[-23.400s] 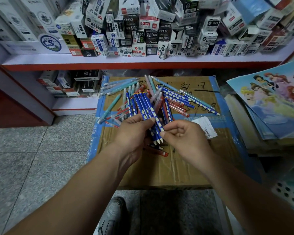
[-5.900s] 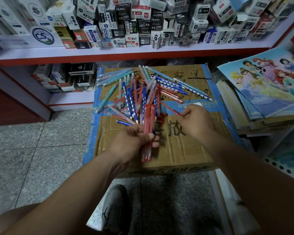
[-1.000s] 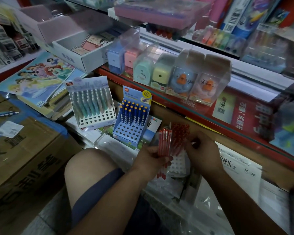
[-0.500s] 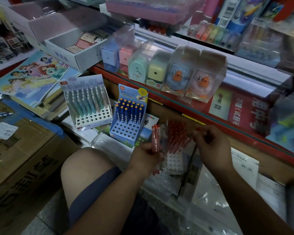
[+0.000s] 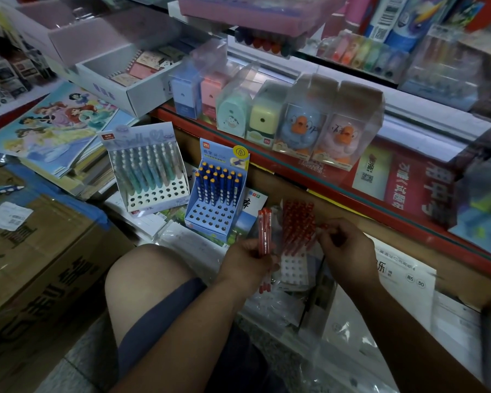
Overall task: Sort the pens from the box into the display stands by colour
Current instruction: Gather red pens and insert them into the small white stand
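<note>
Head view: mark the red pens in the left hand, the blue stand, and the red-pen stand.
red pens (image 5: 264, 231), head view, mid-barrel, above the left hand's (image 5: 247, 265) grip
blue stand (image 5: 214, 218), head view, empty holed front panel
red-pen stand (image 5: 294, 268), head view, empty white holes at its near end

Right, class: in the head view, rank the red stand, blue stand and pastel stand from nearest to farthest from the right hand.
1. Red stand, just left of the right hand.
2. Blue stand, further left.
3. Pastel stand, farthest left.
</note>
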A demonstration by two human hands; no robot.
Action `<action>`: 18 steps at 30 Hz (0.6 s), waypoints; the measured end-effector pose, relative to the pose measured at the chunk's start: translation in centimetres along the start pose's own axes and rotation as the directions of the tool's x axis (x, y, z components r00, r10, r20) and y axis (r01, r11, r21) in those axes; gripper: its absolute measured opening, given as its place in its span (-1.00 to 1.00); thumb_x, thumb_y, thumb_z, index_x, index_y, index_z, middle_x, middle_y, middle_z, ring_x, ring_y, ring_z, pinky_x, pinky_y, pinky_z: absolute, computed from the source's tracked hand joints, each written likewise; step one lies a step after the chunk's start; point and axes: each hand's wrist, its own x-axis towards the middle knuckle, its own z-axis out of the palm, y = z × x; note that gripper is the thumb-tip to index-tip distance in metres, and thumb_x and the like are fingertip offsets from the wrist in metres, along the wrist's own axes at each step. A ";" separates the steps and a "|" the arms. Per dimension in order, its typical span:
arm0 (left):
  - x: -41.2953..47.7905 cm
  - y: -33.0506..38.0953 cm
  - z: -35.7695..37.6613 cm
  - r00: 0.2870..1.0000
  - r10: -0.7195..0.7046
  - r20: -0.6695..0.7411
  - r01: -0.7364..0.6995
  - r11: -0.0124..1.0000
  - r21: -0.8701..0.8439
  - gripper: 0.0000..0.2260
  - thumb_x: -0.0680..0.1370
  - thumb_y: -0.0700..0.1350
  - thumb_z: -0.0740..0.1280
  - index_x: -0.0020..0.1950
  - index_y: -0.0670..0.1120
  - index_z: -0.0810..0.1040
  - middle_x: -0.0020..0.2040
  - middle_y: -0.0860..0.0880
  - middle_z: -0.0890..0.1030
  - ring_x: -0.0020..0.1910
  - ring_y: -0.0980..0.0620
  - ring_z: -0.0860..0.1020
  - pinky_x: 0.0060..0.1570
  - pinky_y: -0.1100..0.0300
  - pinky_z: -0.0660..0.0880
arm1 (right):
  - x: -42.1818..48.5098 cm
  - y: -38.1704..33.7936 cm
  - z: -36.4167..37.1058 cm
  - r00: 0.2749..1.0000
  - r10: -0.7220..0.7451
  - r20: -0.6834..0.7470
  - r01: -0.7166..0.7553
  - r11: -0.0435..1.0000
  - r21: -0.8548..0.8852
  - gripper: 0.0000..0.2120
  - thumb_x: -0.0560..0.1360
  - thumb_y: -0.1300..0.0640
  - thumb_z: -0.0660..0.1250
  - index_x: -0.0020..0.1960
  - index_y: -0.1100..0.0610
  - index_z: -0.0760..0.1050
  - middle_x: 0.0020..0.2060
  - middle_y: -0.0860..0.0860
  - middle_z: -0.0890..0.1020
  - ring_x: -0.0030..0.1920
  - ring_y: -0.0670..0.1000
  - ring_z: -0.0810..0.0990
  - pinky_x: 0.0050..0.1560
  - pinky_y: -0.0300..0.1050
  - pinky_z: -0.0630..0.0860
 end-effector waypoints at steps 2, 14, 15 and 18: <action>0.0 0.0 -0.1 1.000 -0.002 -0.003 0.002 1.000 0.003 -0.81 0.51 -0.41 0.39 -0.07 -0.12 0.64 -0.23 0.01 0.68 -0.36 0.22 0.63 -0.34 0.38 0.50 | -0.2 0.0 0.1 1.000 -0.004 -0.012 0.004 1.000 -0.001 -0.94 0.54 0.11 0.41 0.02 0.01 0.61 -0.19 -0.22 0.63 -0.17 -0.31 0.59 -0.18 -0.32 0.46; 0.3 -0.3 -0.1 1.000 -0.008 0.003 0.008 1.000 0.011 -0.80 0.50 -0.41 0.40 -0.11 -0.10 0.64 -0.25 0.01 0.70 -0.31 0.14 0.66 -0.28 0.29 0.54 | -0.4 0.9 1.1 0.998 -0.008 0.069 0.011 0.999 -0.043 -0.80 0.63 0.05 0.28 -0.09 0.01 0.65 -0.26 -0.15 0.63 -0.22 -0.23 0.56 -0.24 -0.22 0.39; 0.3 -0.2 -0.1 1.000 -0.009 0.001 0.009 1.000 0.007 -0.79 0.50 -0.41 0.40 -0.11 -0.10 0.64 -0.25 0.02 0.70 -0.31 0.15 0.65 -0.28 0.30 0.54 | -0.3 1.0 1.2 0.998 0.004 0.068 -0.002 0.999 -0.038 -0.82 0.62 0.07 0.30 -0.10 0.01 0.64 -0.25 -0.13 0.64 -0.22 -0.20 0.57 -0.21 -0.17 0.44; 0.3 -0.2 -0.1 1.000 -0.005 0.004 0.005 1.000 0.006 -0.79 0.50 -0.42 0.39 -0.12 -0.10 0.64 -0.28 0.05 0.69 -0.32 0.15 0.65 -0.29 0.31 0.54 | -0.1 1.0 1.4 0.995 0.063 0.078 -0.063 0.998 -0.004 -0.87 0.59 0.10 0.34 -0.13 0.00 0.59 -0.25 -0.11 0.64 -0.19 -0.08 0.61 -0.12 -0.04 0.56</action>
